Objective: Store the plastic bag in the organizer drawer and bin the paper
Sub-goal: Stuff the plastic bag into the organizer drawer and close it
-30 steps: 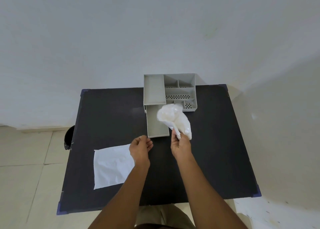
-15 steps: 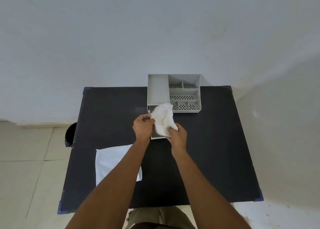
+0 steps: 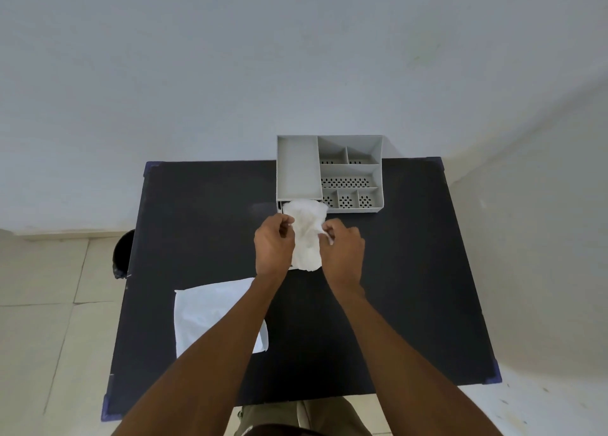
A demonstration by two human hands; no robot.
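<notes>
Both hands grip the crumpled bag over the pulled-out organizer drawer.

I see my left hand (image 3: 274, 244) with fingers curled onto the left edge of the crumpled white plastic bag (image 3: 306, 234), and my right hand (image 3: 343, 251) pinching its right edge; both hands are closed on it. The bag covers nearly all of the grey drawer (image 3: 280, 206), of which only a sliver of the left wall shows, so I cannot tell how far the bag sits inside. The drawer projects from the grey plastic compartment organizer (image 3: 329, 172) at the far edge of the black table (image 3: 197, 221). The flat white paper sheet (image 3: 210, 313) lies near-left, partly hidden under my left forearm. A black bin (image 3: 122, 254) is half cut off behind the table's left edge.
</notes>
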